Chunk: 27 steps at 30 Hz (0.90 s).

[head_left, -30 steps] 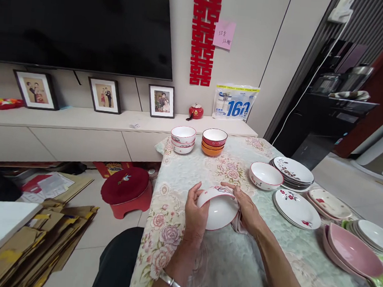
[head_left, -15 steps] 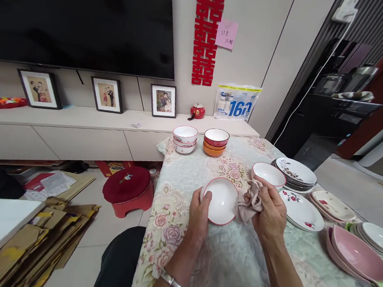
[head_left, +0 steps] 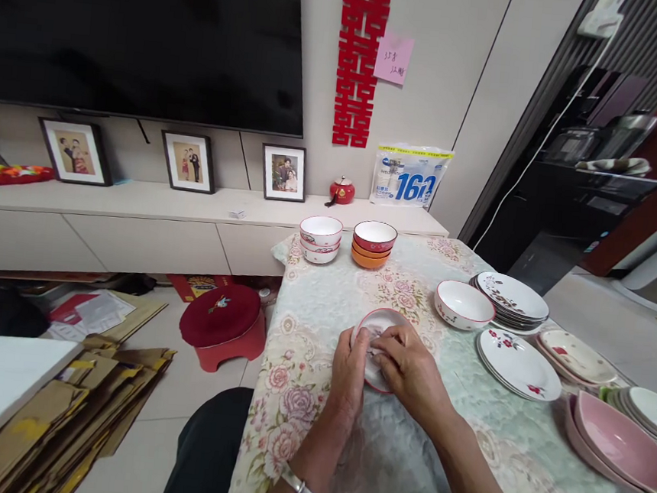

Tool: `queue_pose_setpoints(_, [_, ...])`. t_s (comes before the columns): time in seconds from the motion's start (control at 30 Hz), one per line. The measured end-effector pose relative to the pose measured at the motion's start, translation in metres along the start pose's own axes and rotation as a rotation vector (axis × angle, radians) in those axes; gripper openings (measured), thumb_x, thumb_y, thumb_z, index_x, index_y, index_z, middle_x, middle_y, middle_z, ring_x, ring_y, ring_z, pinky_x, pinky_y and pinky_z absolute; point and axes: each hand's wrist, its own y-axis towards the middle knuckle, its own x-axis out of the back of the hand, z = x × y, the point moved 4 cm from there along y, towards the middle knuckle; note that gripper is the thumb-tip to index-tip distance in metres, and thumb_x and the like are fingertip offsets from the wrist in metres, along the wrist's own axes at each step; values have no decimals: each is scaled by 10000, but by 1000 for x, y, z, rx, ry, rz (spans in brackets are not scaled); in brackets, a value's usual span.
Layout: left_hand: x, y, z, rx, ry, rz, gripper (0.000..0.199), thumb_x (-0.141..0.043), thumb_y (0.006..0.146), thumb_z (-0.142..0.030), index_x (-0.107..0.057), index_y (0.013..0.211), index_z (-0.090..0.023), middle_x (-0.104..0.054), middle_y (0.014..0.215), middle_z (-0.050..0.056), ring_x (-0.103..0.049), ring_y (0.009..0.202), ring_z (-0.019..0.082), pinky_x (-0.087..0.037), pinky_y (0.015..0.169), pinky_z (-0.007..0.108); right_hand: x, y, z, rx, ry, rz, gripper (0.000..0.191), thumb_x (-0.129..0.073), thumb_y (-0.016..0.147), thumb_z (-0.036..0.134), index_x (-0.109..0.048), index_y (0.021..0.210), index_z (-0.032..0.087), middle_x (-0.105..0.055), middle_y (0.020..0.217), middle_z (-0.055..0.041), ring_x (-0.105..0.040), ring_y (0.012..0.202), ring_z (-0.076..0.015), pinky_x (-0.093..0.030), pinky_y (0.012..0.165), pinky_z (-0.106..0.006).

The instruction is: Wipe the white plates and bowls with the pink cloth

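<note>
My left hand (head_left: 349,367) grips the left rim of a white bowl (head_left: 373,375) with a red edge, thumb over the rim. The bowl is tilted towards me above the table. Fingers bent, my right hand (head_left: 407,365) reaches into the bowl. It presses a crumpled greyish-pink cloth (head_left: 377,334) against the inside, and most of the cloth is hidden beneath the fingers. To the right stands a red-rimmed white bowl (head_left: 464,306) with a small floral print. Farther back are a stack of white bowls (head_left: 320,240) and a stack of red and orange bowls (head_left: 373,246).
At the right are flowered plates (head_left: 519,364), dark-patterned plates (head_left: 513,295), rectangular dishes (head_left: 577,356), pink dishes (head_left: 622,441) and small white dishes (head_left: 656,413). A flowered tablecloth (head_left: 295,405) covers the table. A red stool (head_left: 223,325) and flattened cardboard (head_left: 89,410) lie left.
My right hand has moved left with the cloth, from beside the bowl to inside it. My left hand still holds the bowl. The view has shifted slightly.
</note>
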Motion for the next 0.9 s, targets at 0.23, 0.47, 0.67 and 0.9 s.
queue_pose_setpoints(0.23, [-7,-9,-3,-74,219,-11,487,-539,836,-438,-527,1231,-152,-599,1208,142,-540,1153,262,-426,974,370,-14,0,-7,-145,10,41,170,-517,799,121,-632,912,173,-569,1055,-107,-520,980,-243,-452,860,-398])
queue_pose_setpoints(0.47, [-7,-11,-8,-213,281,27,561,-513,856,-463,-473,1287,-107,-502,1297,179,-463,1246,259,-346,1064,385,-25,-2,-10,-350,708,116,149,-540,733,154,-569,875,189,-570,773,1,-542,721,-155,-452,642,-265])
queue_pose_setpoints(0.67, [3,0,2,-79,-46,-26,575,-567,820,-538,-517,1255,-167,-604,1200,141,-552,1163,274,-428,976,383,-16,0,12,-248,904,255,509,-547,748,154,-519,1252,215,-622,1067,-42,-587,1004,-212,-489,859,-339])
queue_pose_setpoints(0.9, [11,9,6,-33,-128,-116,548,-544,816,-592,-568,1161,-167,-642,1104,122,-587,1083,260,-460,926,365,-18,-1,23,90,86,304,488,-426,727,-16,-600,1121,213,-632,1120,-76,-550,1045,-211,-406,952,-387])
